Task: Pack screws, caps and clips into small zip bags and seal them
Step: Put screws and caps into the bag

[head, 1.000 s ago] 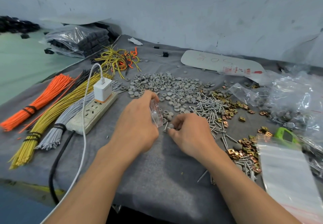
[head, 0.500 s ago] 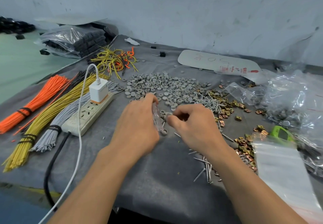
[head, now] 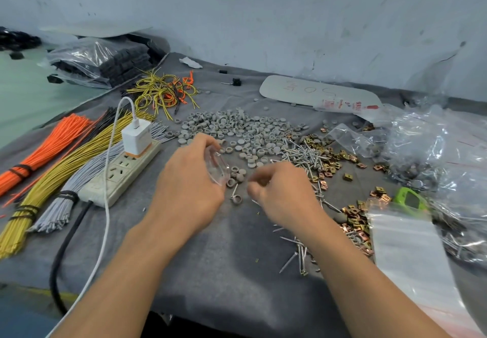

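- Small zip bag: clear, thin, mouth bowed open; contents not readable. It is just on the near side of the grey cap pile.
- Left hand: grips the bag, fingers curled round its edge.
- Right hand: near side of the cap pile, apart from the bag. Fingers curl toward the thumb, blurred; cannot tell if they pinch anything.
- Screws: silver heap at the cap pile's right edge.
- Clips: brass-coloured, right of the cap pile, past the screws, on the grey worktop.
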`<state>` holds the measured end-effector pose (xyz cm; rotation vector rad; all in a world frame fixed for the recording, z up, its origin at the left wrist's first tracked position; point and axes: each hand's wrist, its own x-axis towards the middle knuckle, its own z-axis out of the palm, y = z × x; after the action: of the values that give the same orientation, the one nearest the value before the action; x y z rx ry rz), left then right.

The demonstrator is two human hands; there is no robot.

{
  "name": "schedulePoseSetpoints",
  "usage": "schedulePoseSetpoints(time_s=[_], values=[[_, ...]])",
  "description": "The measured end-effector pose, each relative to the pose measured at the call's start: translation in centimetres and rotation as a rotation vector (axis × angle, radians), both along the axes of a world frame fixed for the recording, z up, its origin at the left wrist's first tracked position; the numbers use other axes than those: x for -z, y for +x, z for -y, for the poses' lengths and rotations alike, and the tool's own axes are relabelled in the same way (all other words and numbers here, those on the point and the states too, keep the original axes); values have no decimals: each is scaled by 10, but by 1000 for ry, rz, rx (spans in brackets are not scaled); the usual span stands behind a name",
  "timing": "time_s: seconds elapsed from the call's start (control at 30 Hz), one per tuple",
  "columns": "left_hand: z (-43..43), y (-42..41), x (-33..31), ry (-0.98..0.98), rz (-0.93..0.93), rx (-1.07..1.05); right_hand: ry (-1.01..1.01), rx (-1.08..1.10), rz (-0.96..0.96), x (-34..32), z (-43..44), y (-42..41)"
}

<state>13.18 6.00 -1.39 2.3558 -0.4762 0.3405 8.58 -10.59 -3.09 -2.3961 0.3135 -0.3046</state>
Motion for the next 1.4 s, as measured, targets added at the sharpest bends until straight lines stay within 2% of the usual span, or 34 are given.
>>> schedulePoseSetpoints(time_s=[0.07, 0.2, 0.4, 0.57, 0.63, 0.73, 0.8, 0.97, 1.1, 1.13, 1.2, 1.27, 1.33, 1.4], values=[[-4, 2, 0, -5, -2, -35, -137, -61, -143, 7, -8, -1], [-6, 4, 1, 14, -27, -61, -306, -56, -176, 8, -21, 2], [-5, 6, 4, 85, -59, -66, -262, -91, -63, 12, -31, -2], [-5, 7, 5, 111, -56, -48, -255, -73, -51, 15, -35, 1], [-5, 8, 7, 152, -30, -54, -192, -24, -16, 13, -30, 0], [-5, 7, 12, 212, 42, -44, 40, 8, 153, 6, -24, 0], [0, 5, 13, 224, 70, 35, 177, -23, 246, 1, -25, 1], [9, 0, 8, 138, -31, 178, 241, -87, 228, 0, -31, 6], [5, 3, 7, 46, 37, 78, 465, -28, 293, 0, -18, 11], [3, 4, 6, 55, 87, 28, 421, 26, 306, 1, -12, 13], [-1, 5, 6, 58, 153, -52, 168, 73, 203, 4, -5, 17], [-5, 6, 5, 45, 168, -82, -83, -23, 48, 9, -7, 20], [-8, 7, 4, 39, 164, -89, -243, -129, -62, 17, -16, 23], [-10, 9, 4, 44, 141, -101, -355, -146, -81, 23, -23, 24]])
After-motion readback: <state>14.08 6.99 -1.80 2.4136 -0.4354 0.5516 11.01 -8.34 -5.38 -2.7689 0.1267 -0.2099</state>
